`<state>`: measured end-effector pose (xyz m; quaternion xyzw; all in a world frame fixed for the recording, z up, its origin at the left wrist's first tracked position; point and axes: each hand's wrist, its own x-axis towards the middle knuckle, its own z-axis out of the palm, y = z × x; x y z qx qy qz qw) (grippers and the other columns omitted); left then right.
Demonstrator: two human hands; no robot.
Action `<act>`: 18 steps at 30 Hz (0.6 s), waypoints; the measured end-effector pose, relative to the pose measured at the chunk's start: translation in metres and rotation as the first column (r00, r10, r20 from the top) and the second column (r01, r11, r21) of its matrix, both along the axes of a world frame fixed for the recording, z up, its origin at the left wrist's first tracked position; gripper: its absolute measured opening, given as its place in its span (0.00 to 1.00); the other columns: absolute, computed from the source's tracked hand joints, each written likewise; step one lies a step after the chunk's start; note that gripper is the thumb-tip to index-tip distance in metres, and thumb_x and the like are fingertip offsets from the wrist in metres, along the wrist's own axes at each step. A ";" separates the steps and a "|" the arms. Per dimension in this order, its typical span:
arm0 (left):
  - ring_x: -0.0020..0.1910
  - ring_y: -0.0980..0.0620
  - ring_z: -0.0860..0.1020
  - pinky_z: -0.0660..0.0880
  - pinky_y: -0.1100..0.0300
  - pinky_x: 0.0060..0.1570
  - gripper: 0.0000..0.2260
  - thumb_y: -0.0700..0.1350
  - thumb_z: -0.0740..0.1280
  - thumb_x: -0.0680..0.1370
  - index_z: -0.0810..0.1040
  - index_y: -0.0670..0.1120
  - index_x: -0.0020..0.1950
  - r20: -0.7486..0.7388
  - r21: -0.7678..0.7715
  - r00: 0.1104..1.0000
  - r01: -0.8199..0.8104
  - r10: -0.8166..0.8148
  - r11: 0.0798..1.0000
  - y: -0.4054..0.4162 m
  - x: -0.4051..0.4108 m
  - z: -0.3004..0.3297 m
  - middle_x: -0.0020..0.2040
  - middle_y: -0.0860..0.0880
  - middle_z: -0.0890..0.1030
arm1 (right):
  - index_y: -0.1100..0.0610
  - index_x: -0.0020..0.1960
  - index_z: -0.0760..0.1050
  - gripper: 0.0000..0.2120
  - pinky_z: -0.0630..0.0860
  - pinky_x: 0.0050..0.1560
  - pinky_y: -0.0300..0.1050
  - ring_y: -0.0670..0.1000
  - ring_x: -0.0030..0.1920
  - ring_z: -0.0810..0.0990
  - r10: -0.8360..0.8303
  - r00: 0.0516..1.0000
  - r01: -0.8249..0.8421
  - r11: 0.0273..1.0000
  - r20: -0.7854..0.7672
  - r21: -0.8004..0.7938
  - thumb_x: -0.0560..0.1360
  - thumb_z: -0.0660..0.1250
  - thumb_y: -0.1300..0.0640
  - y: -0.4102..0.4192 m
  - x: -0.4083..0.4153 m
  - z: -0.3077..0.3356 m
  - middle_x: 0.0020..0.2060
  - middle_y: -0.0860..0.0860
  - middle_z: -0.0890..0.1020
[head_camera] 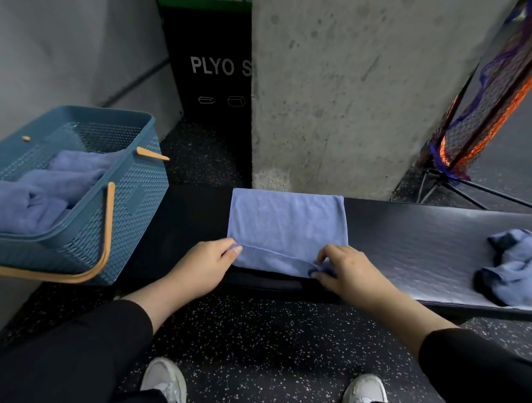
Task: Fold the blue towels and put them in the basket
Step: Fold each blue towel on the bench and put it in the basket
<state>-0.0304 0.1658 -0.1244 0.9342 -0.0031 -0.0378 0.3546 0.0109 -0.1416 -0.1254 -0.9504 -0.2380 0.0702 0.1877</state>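
Both hands sit at the near edge of the tabletop, each pinching a near corner of the towel. Left hand: thumb on top of the hem, fingers curled under the corner. Right hand: fingers bunched on the right near corner, cloth gathered between them.

The towel spreads away from the fingers, flat, already doubled by the look of the hem; its long axis runs left to right, from one hand to the other. Neither hand is nearer; both hold the same edge, level.

Judgement: next fold carries the near edge forward to the far edge, or one corner across to the other. Bare tabletop flanks the towel on both sides, but the far edge lies close to the concrete pillar.

Well off to the right of the right fingers, a crumpled towel waits on the same tabletop. Left of the left fingers and a little beyond stands the basket, its handle dropped toward the hands, folded towels inside. Path to it looks open.
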 end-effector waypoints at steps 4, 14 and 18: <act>0.29 0.57 0.64 0.62 0.55 0.33 0.19 0.51 0.59 0.84 0.65 0.46 0.35 -0.009 -0.022 1.000 -0.011 0.011 1.000 0.002 0.002 0.000 0.30 0.53 0.67 | 0.50 0.51 0.74 0.07 0.65 0.49 0.46 0.51 0.52 0.73 0.054 0.993 -0.027 0.970 0.104 -0.241 0.75 0.64 0.50 -0.003 0.002 -0.007 0.47 0.45 0.73; 0.29 0.52 0.70 0.71 0.55 0.33 0.17 0.49 0.60 0.84 0.70 0.43 0.38 0.192 -0.123 0.973 -0.108 0.130 0.987 0.005 0.028 0.026 0.31 0.48 0.69 | 0.51 0.47 0.79 0.04 0.76 0.41 0.50 0.59 0.47 0.79 -0.351 0.917 0.358 0.934 0.190 -0.001 0.73 0.69 0.53 -0.021 0.031 0.031 0.44 0.51 0.81; 0.34 0.48 0.82 0.84 0.47 0.37 0.13 0.48 0.61 0.85 0.79 0.42 0.49 0.156 -0.430 0.953 -0.171 0.259 0.886 -0.010 0.053 0.051 0.41 0.38 0.76 | 0.51 0.49 0.81 0.07 0.71 0.40 0.48 0.63 0.45 0.79 -0.521 0.833 0.508 0.854 0.184 0.117 0.73 0.65 0.55 -0.021 0.050 0.056 0.41 0.56 0.83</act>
